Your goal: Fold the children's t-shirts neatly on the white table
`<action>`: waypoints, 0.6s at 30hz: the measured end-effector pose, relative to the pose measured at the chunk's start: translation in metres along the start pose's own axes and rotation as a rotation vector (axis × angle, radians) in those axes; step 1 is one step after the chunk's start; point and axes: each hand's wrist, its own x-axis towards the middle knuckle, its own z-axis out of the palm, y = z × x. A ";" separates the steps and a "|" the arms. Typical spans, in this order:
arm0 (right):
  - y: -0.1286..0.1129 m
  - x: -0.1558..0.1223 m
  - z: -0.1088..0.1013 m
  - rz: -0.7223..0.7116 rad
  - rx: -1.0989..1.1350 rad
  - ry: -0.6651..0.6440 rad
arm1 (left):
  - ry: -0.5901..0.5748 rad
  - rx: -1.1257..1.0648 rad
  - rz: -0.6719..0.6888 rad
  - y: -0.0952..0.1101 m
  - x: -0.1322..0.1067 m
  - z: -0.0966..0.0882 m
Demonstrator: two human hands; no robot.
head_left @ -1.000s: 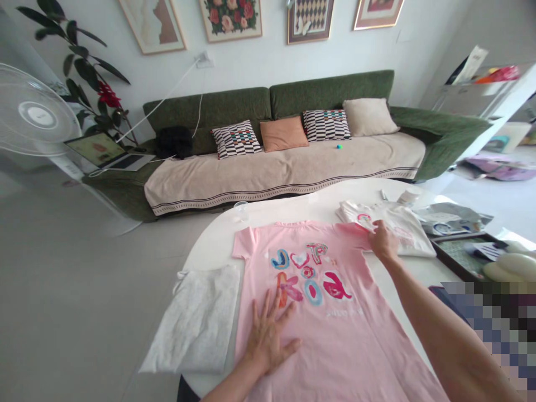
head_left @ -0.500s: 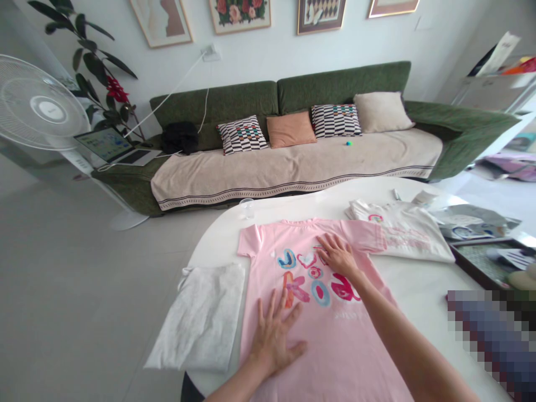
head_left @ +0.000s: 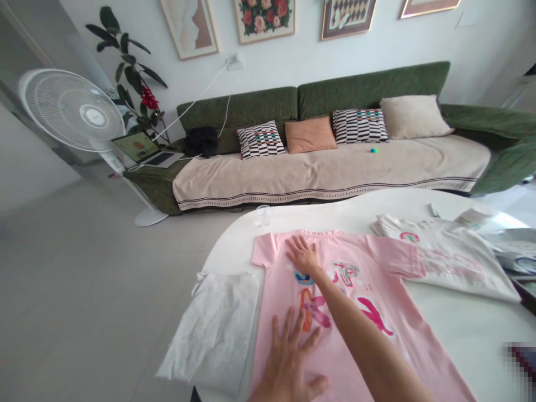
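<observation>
A pink T-shirt [head_left: 347, 346] with painted letters and flowers lies spread out on the white table [head_left: 234, 245], its collar toward the sofa. My right hand [head_left: 302, 255] rests flat near the shirt's left shoulder, fingers spread, covering part of the print. Lower down, my left hand [head_left: 288, 354] presses on the shirt's left side with its fingers wide apart. Neither hand grips anything. To the left of the shirt is a folded white cloth [head_left: 213, 329] overhanging the table edge.
A folded white printed shirt [head_left: 452, 257] lies to the right, partly under the pink sleeve. A clear cup [head_left: 263, 215] stands near the far edge. Beyond are a green sofa [head_left: 251, 106] with cushions, a laptop [head_left: 146, 151] and a white standing fan [head_left: 79, 111].
My right hand has slid left across the shirt, from its right chest to near the left shoulder. My left hand stays flat at the lower left. The view has turned left.
</observation>
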 end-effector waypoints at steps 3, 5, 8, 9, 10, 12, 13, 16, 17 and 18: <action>0.008 0.025 -0.009 0.044 0.017 -0.005 | -0.001 -0.013 -0.026 0.003 0.001 -0.007; 0.007 0.034 -0.016 0.063 0.030 -0.019 | 0.009 -0.010 -0.041 0.006 0.000 -0.011; -0.005 0.021 -0.023 0.086 0.043 -0.019 | 0.023 0.001 -0.052 0.009 0.000 -0.010; -0.010 0.008 -0.023 0.094 0.043 -0.011 | 0.030 0.004 -0.052 0.009 0.000 -0.008; -0.016 -0.010 -0.020 0.099 0.041 -0.008 | 0.037 0.008 -0.051 0.009 0.000 -0.006; -0.025 -0.057 -0.011 0.096 0.037 0.000 | 0.048 0.019 -0.048 0.008 0.002 -0.002; -0.026 -0.084 -0.005 0.090 0.037 0.004 | 0.054 0.030 -0.046 0.008 0.002 -0.001; -0.010 -0.167 0.013 0.118 0.030 0.077 | 0.088 0.084 -0.034 0.008 0.003 0.001; 0.003 -0.193 0.016 0.153 0.013 0.099 | 0.098 0.103 -0.026 0.009 0.003 0.001; 0.019 -0.216 0.017 0.198 -0.011 0.114 | 0.106 0.120 -0.020 0.009 0.002 0.001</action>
